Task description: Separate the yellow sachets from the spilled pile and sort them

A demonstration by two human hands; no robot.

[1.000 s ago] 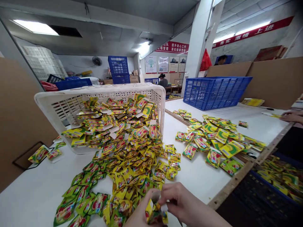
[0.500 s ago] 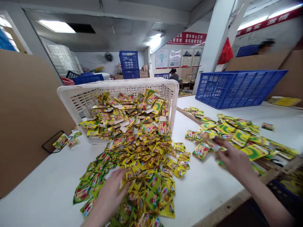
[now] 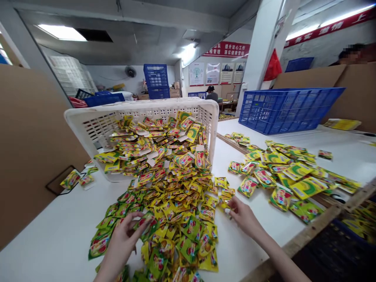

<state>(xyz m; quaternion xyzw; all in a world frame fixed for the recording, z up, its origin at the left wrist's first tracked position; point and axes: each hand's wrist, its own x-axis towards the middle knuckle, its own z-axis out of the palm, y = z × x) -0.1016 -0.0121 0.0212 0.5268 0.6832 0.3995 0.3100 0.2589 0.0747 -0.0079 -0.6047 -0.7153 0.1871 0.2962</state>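
Note:
A big heap of small yellow and green sachets (image 3: pixel 176 203) spills out of a tipped white basket (image 3: pixel 88 125) onto the white table (image 3: pixel 44 243). My left hand (image 3: pixel 123 239) rests on the heap's near left side, fingers curled round a green sachet (image 3: pixel 145 223). My right hand (image 3: pixel 242 215) is at the heap's right edge, its fingertips pinched on a yellow sachet (image 3: pixel 225 204). A second, looser pile of sachets (image 3: pixel 290 176) lies to the right.
A blue crate (image 3: pixel 288 109) stands at the back right. Cardboard panels (image 3: pixel 32 149) wall the left and back right. A wooden strip (image 3: pixel 317 225) edges the table, with a bin of sachets (image 3: pixel 364 223) below. People work in the background.
My right hand has come back from the right pile to the main heap's edge and pinched a sachet. My left hand has curled round a green sachet on the heap.

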